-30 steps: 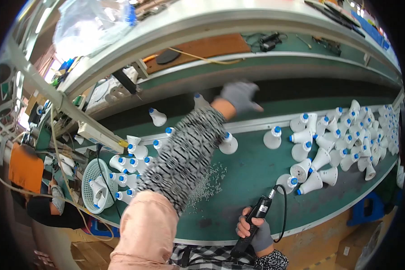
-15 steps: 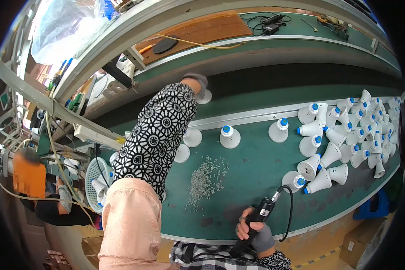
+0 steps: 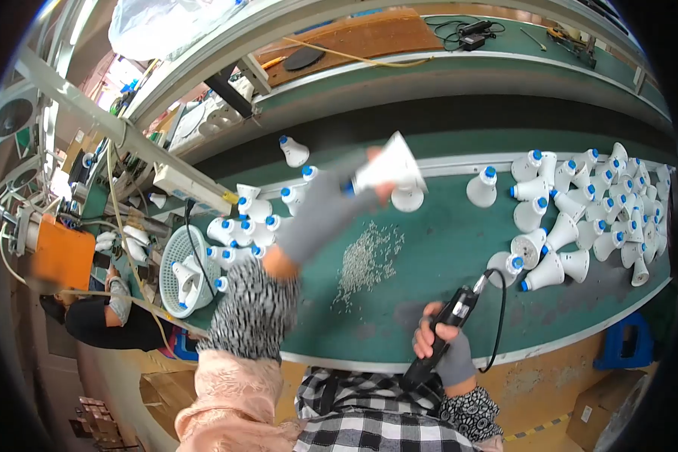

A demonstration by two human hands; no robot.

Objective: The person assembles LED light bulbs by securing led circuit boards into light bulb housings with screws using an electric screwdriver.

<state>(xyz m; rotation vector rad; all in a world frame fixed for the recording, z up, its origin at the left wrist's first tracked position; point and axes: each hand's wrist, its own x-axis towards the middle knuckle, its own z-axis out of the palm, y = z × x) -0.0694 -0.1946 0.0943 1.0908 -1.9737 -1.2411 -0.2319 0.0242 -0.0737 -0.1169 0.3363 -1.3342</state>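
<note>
My left hand, in a grey glove with bare fingertips, is closed round a white cone-shaped part with a blue tip, held above the table's far edge. The hand is slightly blurred. My right hand, gloved the same way, grips a black electric screwdriver near the front edge, its cable end pointing up and right. Between the hands lies a scattered pile of small screws on the green table. Another white cone stands just under the held one.
Many white cones with blue tips crowd the right side. More cones stand at left, beside a pale green basket holding some. One cone stands beyond the rail. A co-worker's arm shows at far left.
My left hand has come back from beyond the rail toward the middle, now with a white cone in it. The view has shifted, and cones at left are uncovered. My right hand still holds the screwdriver.
</note>
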